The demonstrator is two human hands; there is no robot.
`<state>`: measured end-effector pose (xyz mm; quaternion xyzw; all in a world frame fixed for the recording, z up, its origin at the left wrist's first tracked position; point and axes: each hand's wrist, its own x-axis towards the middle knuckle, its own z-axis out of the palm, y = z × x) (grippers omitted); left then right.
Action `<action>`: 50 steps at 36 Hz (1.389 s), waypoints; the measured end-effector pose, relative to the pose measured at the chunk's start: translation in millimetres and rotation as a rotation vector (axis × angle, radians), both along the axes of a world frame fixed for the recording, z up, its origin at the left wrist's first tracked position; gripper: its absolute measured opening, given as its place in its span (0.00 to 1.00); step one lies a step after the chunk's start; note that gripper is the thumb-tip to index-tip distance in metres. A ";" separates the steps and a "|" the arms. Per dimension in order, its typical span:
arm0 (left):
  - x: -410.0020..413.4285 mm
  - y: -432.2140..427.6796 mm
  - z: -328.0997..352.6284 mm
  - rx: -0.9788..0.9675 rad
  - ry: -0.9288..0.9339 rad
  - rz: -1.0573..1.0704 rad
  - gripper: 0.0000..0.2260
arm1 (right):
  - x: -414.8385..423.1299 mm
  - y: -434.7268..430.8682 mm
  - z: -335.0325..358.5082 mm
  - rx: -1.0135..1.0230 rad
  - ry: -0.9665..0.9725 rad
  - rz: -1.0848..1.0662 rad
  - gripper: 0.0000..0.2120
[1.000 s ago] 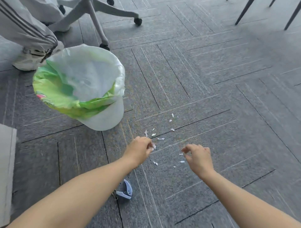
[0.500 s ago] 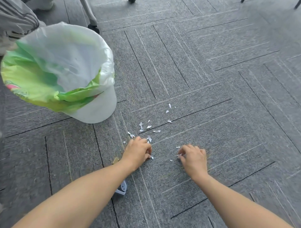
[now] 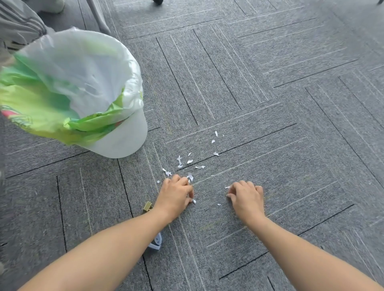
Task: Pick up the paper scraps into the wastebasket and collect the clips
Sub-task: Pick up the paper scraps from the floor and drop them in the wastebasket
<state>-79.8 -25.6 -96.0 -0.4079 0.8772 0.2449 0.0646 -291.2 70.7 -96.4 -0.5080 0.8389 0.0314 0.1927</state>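
Several small white paper scraps (image 3: 189, 161) lie scattered on the grey carpet, just beyond my hands. My left hand (image 3: 174, 195) rests knuckles-up on the floor, its fingers curled and pinching at a scrap (image 3: 194, 201) by its fingertips. My right hand (image 3: 247, 196) is also curled on the carpet, fingertips next to a scrap (image 3: 227, 187). The white wastebasket (image 3: 122, 141), lined with a white and green bag, stands to the upper left. A gold binder clip (image 3: 147, 206) lies beside my left wrist. A pale blue clip (image 3: 155, 244) shows partly under my left forearm.
Another person's striped trouser leg (image 3: 18, 25) and shoe are at the top left behind the wastebasket. A chair leg (image 3: 99, 18) and a caster (image 3: 158, 2) stand at the top. Grey carpet tiles (image 3: 291, 103) stretch to the right.
Both hands have dropped from just above the carpet onto it among the scraps. The view has moved closer and lower, so the wastebasket looks larger.
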 end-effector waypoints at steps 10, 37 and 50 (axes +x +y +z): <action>-3.4 3.0 -0.3 0.035 -0.058 0.034 0.06 | -7.3 -11.6 7.3 0.005 0.008 0.075 0.12; -6.1 0.5 -6.6 0.036 0.049 -0.063 0.07 | -16.1 -26.6 7.8 -0.024 0.011 0.178 0.06; -3.3 7.9 -13.1 -0.025 -0.078 -0.181 0.14 | -17.9 -29.6 5.3 -0.037 0.045 0.261 0.05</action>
